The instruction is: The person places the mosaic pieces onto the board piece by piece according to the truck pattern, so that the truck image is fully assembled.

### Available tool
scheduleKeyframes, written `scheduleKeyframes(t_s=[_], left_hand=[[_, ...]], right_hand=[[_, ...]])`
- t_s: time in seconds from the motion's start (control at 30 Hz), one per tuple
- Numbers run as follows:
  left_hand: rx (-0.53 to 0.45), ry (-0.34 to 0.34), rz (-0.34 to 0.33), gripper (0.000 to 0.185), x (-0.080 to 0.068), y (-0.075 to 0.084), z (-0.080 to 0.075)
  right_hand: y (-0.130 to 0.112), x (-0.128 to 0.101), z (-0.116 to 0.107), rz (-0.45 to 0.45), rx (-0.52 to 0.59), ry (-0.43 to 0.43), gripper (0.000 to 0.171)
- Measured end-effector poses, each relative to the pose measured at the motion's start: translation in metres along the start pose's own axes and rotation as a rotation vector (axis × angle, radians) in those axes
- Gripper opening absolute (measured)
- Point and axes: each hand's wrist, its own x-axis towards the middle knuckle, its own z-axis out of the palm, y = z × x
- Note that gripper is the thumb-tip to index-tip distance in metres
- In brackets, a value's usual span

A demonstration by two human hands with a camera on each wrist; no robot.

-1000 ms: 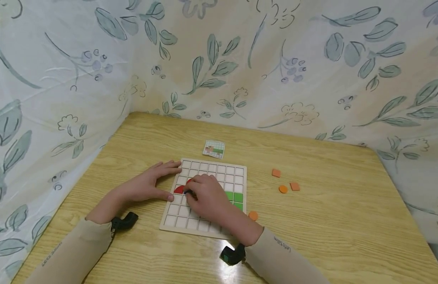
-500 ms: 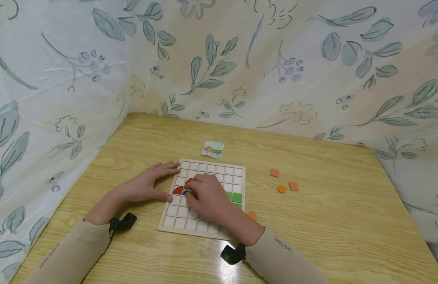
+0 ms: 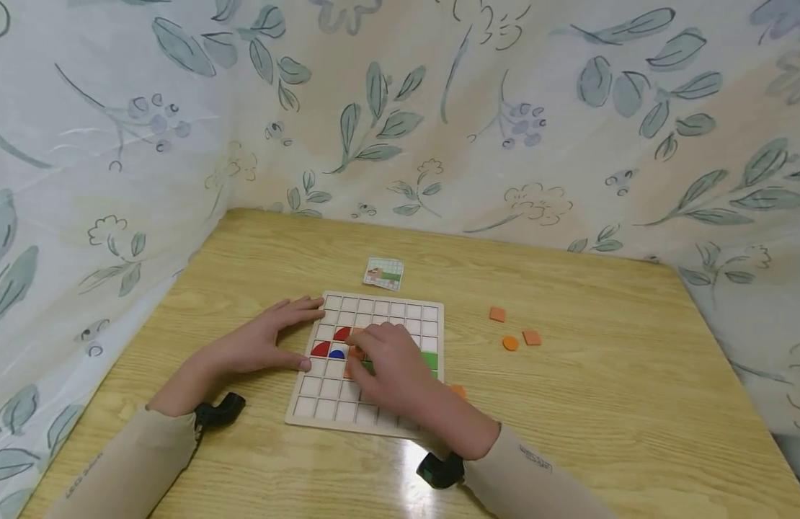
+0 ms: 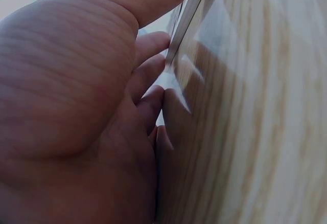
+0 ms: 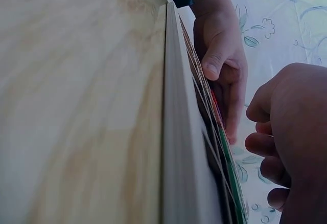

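Orange pieces [image 3: 510,333] lie right of grid board [image 3: 374,306], beyond right hand [image 3: 390,364].

My right hand [image 3: 387,360] hides part of the grid board [image 3: 322,409] and its green pieces [image 3: 430,359]; the small card's [image 3: 383,273] picture is unreadable.

A small pattern card [image 3: 383,274] is seen lying flat on the wooden tabletop [image 3: 601,404], printed with a grid bearing green and orange patches. Well to the right, three loose orange pieces are grouped close together: one orange square [image 3: 497,314] at the back, a second orange square [image 3: 532,337] nearer the front, and an orange round piece [image 3: 509,344] just beside that second square. The far and left sides of the tabletop are closed off by a pale cloth backdrop [image 3: 439,108], printed with grey-green leaves, berries and outlined flowers.
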Motion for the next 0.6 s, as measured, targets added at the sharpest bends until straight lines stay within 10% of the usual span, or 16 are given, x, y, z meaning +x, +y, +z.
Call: scheduleKeyframes(t_s=[0.6], left_hand=[[-0.018,-0.006,-0.045,0.088,-0.002,0.002,0.0]], right_hand=[[0.057,-0.043,-0.044,0.125,-0.027,0.104,0.019]])
